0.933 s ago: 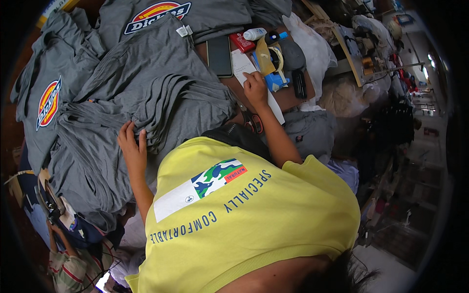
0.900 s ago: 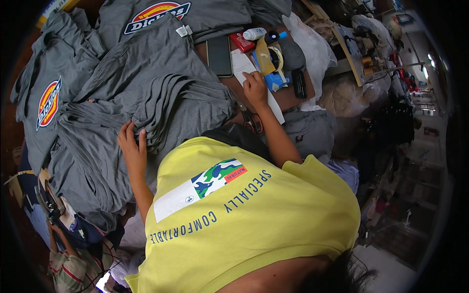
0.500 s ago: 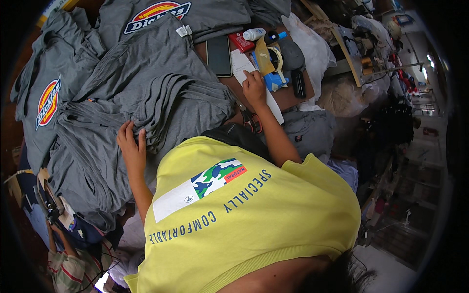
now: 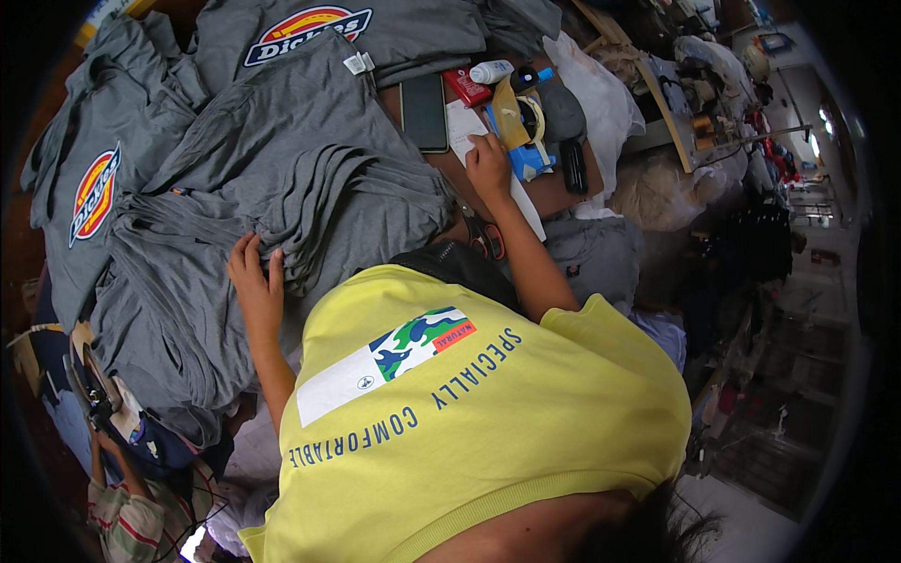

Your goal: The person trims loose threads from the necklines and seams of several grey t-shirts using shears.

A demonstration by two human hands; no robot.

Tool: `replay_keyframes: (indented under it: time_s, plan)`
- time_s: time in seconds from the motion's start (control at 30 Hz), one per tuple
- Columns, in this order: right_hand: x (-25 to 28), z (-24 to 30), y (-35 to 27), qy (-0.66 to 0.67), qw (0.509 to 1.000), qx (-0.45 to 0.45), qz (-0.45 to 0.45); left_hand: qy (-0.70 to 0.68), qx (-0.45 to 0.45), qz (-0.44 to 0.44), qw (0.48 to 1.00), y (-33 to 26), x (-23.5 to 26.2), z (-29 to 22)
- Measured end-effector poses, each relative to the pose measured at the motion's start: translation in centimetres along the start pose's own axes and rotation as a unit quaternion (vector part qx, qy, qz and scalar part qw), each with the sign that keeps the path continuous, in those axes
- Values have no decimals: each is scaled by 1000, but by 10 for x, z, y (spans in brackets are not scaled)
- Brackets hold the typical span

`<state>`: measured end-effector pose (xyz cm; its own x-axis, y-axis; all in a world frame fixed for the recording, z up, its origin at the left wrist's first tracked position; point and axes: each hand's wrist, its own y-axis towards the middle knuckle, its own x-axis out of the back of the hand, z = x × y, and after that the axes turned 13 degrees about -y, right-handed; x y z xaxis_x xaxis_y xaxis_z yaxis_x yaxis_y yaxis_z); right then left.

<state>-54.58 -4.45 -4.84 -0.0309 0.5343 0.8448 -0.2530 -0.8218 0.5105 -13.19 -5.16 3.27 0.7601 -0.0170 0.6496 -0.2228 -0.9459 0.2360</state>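
Observation:
My left hand (image 4: 255,277) lies with its fingers apart on the edge of a bunched heap of grey T-shirts (image 4: 347,211). My right hand (image 4: 489,171) rests, fingers curled together, on a long strip of white paper (image 4: 464,124); anything pinched in it is hidden. Between that hand and the heap lies a pair of scissors (image 4: 488,238) with dark and orange handles. A dark phone (image 4: 424,113) sits left of the paper. To the paper's right are a tape roll (image 4: 532,120) and a blue packet (image 4: 533,165).
Further grey shirts (image 4: 131,103) with printed badges cover the left and far side. A red packet (image 4: 466,87), a white bottle (image 4: 490,72) and a black case (image 4: 573,165) stand near the paper. White plastic (image 4: 601,103) hangs at the right. Another person's striped sleeve (image 4: 131,521) shows lower left.
The whole view has shifted very slightly. Both hands keep their places on the shirts and the paper.

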Motion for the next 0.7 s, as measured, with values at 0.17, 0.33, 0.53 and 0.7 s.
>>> replay_keyframes:
  time_s: [0.17, 0.33, 0.53, 0.7]
  plan:
    - [-9, 15, 17, 59, 996, -10, -66, -3, 3, 3, 1000, 1, 0, -2]
    - [-7, 36, 32, 62, 995, 31, -66, -3, 0, -3, 1000, 0, 0, -2]
    - [-5, 47, 31, 53, 995, 85, -21, -2, 5, -3, 1000, 0, 0, -2]
    - [-7, 49, 30, 29, 997, 65, -21, -1, 10, -3, 1000, 1, -1, -1]
